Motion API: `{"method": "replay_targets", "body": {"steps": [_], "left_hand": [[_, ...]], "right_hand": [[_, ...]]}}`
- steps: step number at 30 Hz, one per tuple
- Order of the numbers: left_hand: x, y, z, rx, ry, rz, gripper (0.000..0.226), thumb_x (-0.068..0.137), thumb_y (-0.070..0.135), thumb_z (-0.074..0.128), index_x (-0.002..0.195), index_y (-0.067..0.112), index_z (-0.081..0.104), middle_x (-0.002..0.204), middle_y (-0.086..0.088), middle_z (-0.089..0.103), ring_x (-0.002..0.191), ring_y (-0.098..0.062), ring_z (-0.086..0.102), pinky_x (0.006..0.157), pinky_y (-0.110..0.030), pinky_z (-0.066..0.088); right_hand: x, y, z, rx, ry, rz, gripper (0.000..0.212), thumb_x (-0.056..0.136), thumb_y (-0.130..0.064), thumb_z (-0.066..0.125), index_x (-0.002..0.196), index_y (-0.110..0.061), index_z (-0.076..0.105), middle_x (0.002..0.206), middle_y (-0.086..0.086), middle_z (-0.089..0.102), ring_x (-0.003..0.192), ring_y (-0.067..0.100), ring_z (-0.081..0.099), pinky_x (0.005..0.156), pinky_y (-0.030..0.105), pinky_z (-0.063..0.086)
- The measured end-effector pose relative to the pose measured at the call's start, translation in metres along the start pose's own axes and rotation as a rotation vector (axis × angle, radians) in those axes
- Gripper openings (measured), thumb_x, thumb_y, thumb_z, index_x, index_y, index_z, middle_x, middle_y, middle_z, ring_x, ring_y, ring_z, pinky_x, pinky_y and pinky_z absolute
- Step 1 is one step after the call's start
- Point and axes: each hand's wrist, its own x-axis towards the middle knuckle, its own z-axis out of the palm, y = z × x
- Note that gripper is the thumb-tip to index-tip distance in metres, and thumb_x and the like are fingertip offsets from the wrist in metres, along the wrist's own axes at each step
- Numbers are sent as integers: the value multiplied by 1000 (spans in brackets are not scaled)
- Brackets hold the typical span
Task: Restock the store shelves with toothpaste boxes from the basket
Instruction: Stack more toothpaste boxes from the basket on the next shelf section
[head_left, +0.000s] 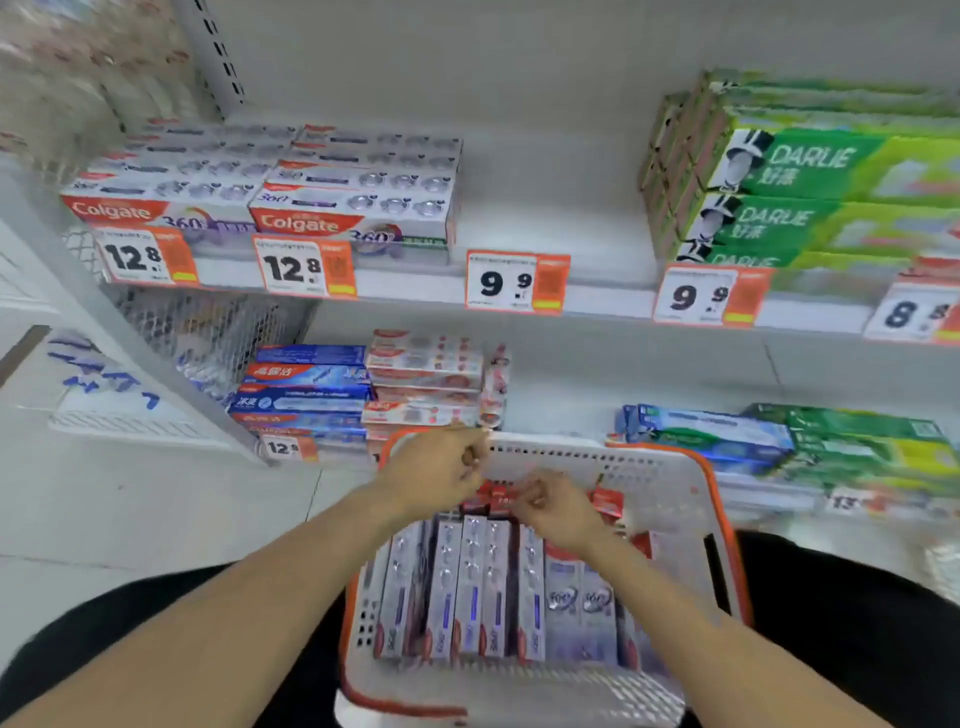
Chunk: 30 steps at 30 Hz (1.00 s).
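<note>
Hands over basket (670, 483): left hand (434, 475) curled, grip contents unclear; right hand (553, 512) grip pinching at top ends of toothpaste boxes (470, 587) standing directly beneath it, likely to lift one toward shelf (545, 228).

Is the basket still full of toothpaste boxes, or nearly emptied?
Mostly full: the basket holds a packed row of toothpaste boxes across most of its width.
</note>
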Motion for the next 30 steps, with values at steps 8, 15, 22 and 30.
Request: {"method": "replay_targets", "body": {"steps": [8, 15, 22, 30], "left_hand": [[-71, -37, 153, -289, -326, -614, 34, 83, 25, 78, 108, 15, 57, 95, 1, 62, 86, -15, 60, 80, -26, 52], [-66, -37, 191, -366, -457, -658, 73, 81, 30, 81, 142, 14, 45, 128, -7, 54, 106, -19, 57, 86, -23, 46], [-59, -46, 205, -387, -424, -695, 65, 85, 26, 78, 140, 10, 47, 127, -11, 57, 113, -24, 60, 99, -29, 48], [-50, -35, 225, -304, -204, -657, 40, 84, 24, 77, 116, 3, 63, 118, -13, 57, 107, -28, 61, 88, -28, 46]], "right_hand": [[-20, 108, 42, -199, -91, 347, 24, 85, -15, 73, 78, -21, 50, 77, -4, 58, 87, 21, 61, 75, 26, 49], [-35, 130, 107, -210, -106, 510, 76, 88, -29, 69, 143, -6, 22, 133, 18, 50, 118, 37, 58, 89, 40, 49], [-33, 135, 95, -39, -99, 600, 72, 78, -25, 80, 133, 0, 41, 103, 8, 64, 96, 26, 64, 82, 36, 55], [-59, 130, -21, 280, -372, 704, 62, 72, 4, 75, 130, -2, 54, 120, 12, 66, 103, 29, 68, 80, 48, 62]]}}
